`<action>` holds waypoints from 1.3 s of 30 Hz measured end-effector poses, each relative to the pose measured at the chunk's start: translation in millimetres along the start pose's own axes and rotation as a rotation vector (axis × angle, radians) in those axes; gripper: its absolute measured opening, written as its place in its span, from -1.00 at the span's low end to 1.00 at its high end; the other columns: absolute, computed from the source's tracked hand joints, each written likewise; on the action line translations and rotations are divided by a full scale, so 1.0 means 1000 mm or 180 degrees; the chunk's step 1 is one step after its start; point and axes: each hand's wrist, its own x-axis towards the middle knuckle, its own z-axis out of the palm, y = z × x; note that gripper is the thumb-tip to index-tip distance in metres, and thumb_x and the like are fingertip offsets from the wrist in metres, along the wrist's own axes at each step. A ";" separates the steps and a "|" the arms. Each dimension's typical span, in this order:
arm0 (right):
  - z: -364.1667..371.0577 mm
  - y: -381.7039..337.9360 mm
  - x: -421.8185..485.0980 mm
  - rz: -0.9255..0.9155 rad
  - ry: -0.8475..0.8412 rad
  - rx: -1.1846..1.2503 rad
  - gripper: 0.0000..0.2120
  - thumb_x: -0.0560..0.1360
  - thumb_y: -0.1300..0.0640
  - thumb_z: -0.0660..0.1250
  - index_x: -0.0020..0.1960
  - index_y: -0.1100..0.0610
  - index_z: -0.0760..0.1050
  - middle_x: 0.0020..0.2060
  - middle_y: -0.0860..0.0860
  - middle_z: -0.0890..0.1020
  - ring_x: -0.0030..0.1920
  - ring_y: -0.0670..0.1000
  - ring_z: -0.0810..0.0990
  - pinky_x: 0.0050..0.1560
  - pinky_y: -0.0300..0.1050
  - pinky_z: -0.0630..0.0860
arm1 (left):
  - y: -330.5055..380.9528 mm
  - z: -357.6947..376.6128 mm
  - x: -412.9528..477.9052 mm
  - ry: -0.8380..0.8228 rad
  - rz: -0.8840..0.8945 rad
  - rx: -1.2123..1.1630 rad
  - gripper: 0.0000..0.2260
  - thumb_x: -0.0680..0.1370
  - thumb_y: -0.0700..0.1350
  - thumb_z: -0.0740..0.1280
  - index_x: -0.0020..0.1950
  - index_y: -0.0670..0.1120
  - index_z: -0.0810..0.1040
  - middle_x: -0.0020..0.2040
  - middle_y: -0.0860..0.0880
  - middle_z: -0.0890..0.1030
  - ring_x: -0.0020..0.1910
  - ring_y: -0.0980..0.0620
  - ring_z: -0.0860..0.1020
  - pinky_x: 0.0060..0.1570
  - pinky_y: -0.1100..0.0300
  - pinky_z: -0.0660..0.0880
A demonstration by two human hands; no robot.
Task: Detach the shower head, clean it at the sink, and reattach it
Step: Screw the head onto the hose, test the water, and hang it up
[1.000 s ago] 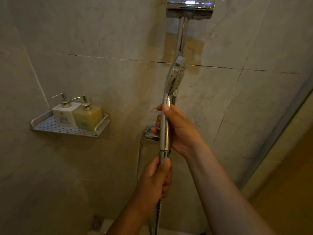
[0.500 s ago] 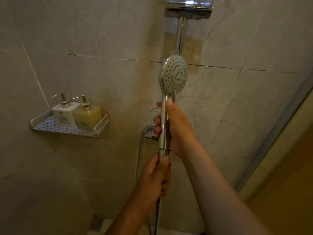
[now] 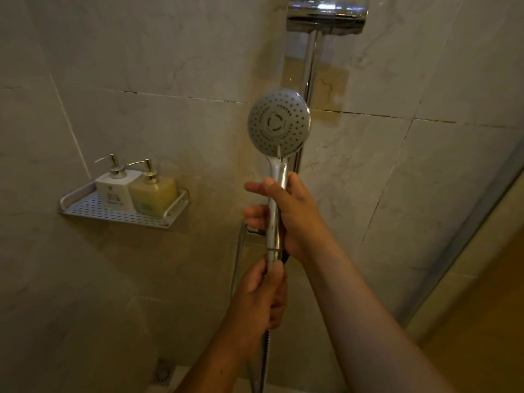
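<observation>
**Shower head turned face-on, both hands on it**

The shower head (image 3: 279, 121) is off its holder and held upright in front of the tiled wall (image 3: 170, 66), just left of the chrome rail (image 3: 310, 61). Its round spray face now points straight at the camera. A second ago it stood edge-on, and half a second ago it was only partly turned, so it has rotated about its handle while staying at much the same height.

The right hand (image 3: 295, 214) wraps the handle from the right – its grip is closed round the chrome, with the thumb lying across the front and the fingertips showing on the left side. It sits where it did before, mid-handle.

The left hand (image 3: 261, 302) is directly below, touching the handle's lower end. Its grip is clenched on the top of the hose (image 3: 265, 361), thumb pressed up against the joint – the same hold as in the earlier frames. The hose hangs down from this fist and out of the bottom of the view.

To the left, a perforated shelf (image 3: 119, 214) on the wall carries a white bottle (image 3: 116, 188) and a yellow bottle (image 3: 154, 194), touching side by side. A drain (image 3: 163, 374) shows in the floor below.
</observation>
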 end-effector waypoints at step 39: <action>0.002 -0.017 0.000 0.0399 0.0301 0.0727 -0.56 0.65 -0.06 0.11 0.24 0.24 0.57 -0.32 0.09 0.53 -0.38 0.01 0.50 -0.29 -0.09 0.49 | 0.018 0.004 -0.008 0.0076 0.0063 0.0119 -0.75 0.51 0.11 0.25 -0.16 -0.05 0.35 -0.44 0.06 0.20 -0.55 0.17 0.11 -0.61 0.36 0.06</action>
